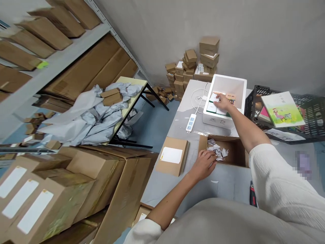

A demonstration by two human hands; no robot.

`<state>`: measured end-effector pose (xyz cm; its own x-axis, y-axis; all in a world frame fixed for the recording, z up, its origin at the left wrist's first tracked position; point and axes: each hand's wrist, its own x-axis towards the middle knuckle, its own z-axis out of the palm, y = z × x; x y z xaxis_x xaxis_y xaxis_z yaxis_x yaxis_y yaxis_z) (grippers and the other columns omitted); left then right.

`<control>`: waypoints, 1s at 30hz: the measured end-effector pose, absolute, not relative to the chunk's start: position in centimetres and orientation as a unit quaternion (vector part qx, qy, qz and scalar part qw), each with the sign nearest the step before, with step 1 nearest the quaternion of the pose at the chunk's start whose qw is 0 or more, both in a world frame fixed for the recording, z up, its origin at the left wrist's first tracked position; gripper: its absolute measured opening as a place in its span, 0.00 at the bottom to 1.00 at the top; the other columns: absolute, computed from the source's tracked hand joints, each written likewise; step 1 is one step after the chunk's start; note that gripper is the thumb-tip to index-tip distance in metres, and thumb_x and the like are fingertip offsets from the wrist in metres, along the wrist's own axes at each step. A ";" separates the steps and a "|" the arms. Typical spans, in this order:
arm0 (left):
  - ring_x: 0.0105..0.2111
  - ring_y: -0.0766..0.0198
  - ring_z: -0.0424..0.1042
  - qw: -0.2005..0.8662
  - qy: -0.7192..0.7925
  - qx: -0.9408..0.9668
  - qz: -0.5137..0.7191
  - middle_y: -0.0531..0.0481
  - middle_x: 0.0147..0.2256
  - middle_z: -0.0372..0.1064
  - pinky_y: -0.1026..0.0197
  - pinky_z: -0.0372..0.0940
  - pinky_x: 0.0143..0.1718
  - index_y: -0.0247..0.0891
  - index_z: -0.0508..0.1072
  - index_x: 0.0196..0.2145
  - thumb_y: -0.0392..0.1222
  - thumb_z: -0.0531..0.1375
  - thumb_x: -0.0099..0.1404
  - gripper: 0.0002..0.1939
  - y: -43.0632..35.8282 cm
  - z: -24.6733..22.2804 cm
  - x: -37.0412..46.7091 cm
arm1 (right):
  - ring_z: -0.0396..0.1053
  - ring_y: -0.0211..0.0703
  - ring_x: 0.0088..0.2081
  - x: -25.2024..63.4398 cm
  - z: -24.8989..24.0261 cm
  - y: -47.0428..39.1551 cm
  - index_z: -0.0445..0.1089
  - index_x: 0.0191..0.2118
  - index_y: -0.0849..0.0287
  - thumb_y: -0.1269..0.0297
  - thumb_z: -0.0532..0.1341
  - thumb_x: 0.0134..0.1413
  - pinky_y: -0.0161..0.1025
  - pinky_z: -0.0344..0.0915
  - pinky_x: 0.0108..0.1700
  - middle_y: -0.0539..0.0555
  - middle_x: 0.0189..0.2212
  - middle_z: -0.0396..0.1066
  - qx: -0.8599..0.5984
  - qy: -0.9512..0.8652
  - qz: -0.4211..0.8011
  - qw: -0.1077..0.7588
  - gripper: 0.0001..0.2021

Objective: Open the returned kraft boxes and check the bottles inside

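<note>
A white foam box [222, 121] stands on the grey table [175, 127], with small white-and-green boxes [211, 107] and an orange patterned item [230, 97] inside. My right hand [222, 102] reaches into it, its fingers on the white boxes; whether they grip one is unclear. Nearer to me is an open cardboard box [236, 152] holding crumpled paper [218, 151]. My left hand [203, 164] rests at this box's left front edge, fingers spread and slightly bent, a ring on one finger, holding nothing visible.
Flat cardboard [170, 156] with a white label lies left of my left hand. A power strip [191, 122] sits behind it. A black crate [313, 113] with books is at right, a red-black cutter [253, 195] near me. Stacked cartons [73, 189] fill the left.
</note>
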<state>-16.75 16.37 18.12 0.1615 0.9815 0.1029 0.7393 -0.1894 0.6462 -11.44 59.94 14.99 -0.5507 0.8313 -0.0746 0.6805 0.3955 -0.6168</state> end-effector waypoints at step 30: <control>0.63 0.51 0.70 0.198 0.481 0.817 0.251 0.42 0.62 0.72 0.41 0.60 0.68 0.45 0.75 0.60 0.38 0.54 0.78 0.17 13.8 20.1 -3.3 | 0.76 0.56 0.55 31.8 17.1 29.3 0.79 0.53 0.55 0.59 0.62 0.63 0.55 0.74 0.59 0.61 0.56 0.77 -0.597 -0.708 0.291 0.242 0.16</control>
